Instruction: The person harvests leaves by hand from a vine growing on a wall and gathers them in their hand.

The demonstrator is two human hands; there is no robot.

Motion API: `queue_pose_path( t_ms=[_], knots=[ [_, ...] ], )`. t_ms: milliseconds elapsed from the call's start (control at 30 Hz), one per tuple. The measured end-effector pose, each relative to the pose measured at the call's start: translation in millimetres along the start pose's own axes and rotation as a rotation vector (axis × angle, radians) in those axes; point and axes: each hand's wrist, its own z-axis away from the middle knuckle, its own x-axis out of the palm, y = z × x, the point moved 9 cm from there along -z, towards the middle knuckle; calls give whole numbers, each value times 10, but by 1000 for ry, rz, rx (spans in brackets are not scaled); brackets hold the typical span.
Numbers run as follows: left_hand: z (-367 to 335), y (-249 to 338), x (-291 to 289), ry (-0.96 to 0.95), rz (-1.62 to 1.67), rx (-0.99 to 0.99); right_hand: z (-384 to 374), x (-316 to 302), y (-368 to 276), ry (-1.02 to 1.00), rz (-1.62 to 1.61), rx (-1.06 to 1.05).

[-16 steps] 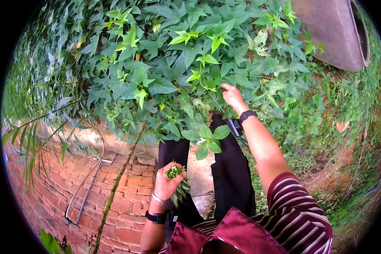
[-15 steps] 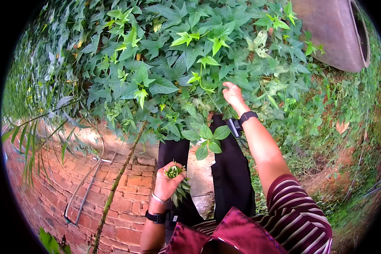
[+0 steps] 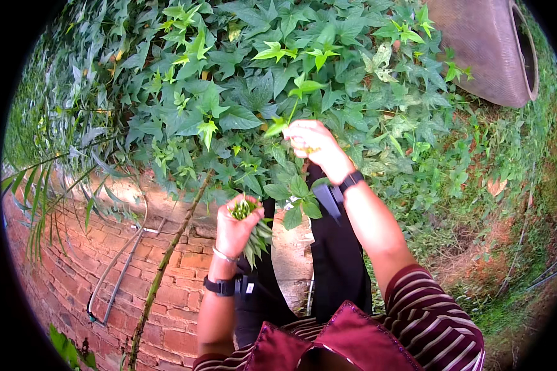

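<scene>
Striped maroon sleeves point(image 3: 433, 312), maroon collar point(image 3: 362, 337), black trousers point(image 3: 339, 266), black wristbands point(image 3: 220, 286), bangle point(image 3: 225, 255).

Shows a large brown jar point(image 3: 476, 49) at upper right, a dry tan leaf point(image 3: 496, 187) well below, and, over red brick paving point(image 3: 173, 294), a slanting pole point(image 3: 161, 268) and thin grey pipe point(image 3: 124, 278).

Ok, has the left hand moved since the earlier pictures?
Yes. The left hand has moved up the picture: clearly lower than the small plant before, it is now only slightly lower, still on its left.
</scene>
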Motion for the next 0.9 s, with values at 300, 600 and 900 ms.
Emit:
queue_pose_path(
  t_ms=[300, 600, 900],
  knots=[
    [-482, 250, 485, -144, 49, 35, 1188, 332, 283, 98, -22, 126],
    [-521, 32, 1033, -398, 274, -194, 1660, 511, 222, 231, 302, -115],
    [-285, 205, 1163, -447, 410, -253, 2007, 432, 213, 293, 599, -280]
  ],
)
